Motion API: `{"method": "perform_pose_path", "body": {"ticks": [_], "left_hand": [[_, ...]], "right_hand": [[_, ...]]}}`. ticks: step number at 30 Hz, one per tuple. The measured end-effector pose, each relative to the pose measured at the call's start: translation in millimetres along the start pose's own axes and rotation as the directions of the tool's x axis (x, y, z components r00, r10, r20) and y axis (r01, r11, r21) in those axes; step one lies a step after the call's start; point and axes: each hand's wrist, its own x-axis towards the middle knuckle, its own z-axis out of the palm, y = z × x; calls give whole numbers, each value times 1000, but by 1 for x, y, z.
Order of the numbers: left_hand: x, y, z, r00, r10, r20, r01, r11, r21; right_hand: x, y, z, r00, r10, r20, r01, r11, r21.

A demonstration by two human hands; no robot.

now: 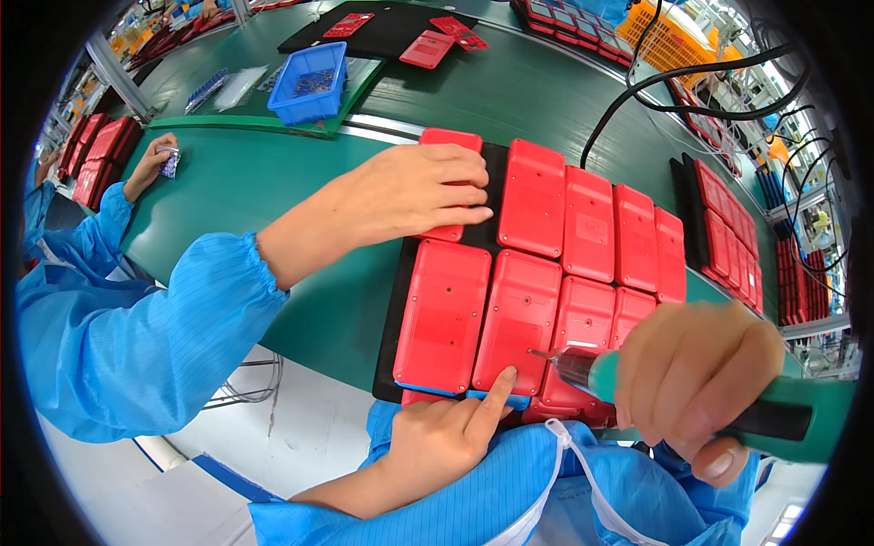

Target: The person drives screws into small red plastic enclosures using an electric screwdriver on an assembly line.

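Observation:
My right hand [696, 378] is closed round a green electric screwdriver [801, 409], whose thin bit points left over the red plastic casings. The bit tip hovers by the right edge of one casing [515, 314] in the near row; whether it touches is unclear. My left hand [446, 446] rests at the near edge, index finger stretched onto that casing's lower end, the other fingers loosely curled and holding nothing. To its left lies another red casing [443, 314] with small dark screw holes. The casings lie in two rows on a black mat [393, 346].
A co-worker's hand [410, 191] lies on a far-row casing [451, 138]; their other hand [153, 166] holds a small bag. A blue bin [305, 100] of small metal parts stands on the green table [218, 196]. Black cables [592, 127] loop at right. More red casings [728, 227] lie beyond.

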Motion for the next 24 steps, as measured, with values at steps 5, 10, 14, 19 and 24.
{"method": "perform_pose_path", "body": {"ticks": [5,10,14,19,24], "left_hand": [[3,-2,-3,999,30,27,-30,999,19],[0,-6,2,997,52,-48,-53,999,-8],[-1,-3,0,999,2,-49,-3,1000,-25],[-18,-1,4,980,-151,-126,75,879,-471],[-26,0,-10,939,-266,217,338,611,-716]], "right_hand": [[2,1,14,966,45,-256,-63,996,-62],[4,5,17,958,18,-287,-67,984,-163],[3,5,17,942,119,-313,-141,989,-47],[4,-3,18,971,123,-206,-135,990,-42],[-6,-9,20,966,63,-250,-87,993,-86]]}}
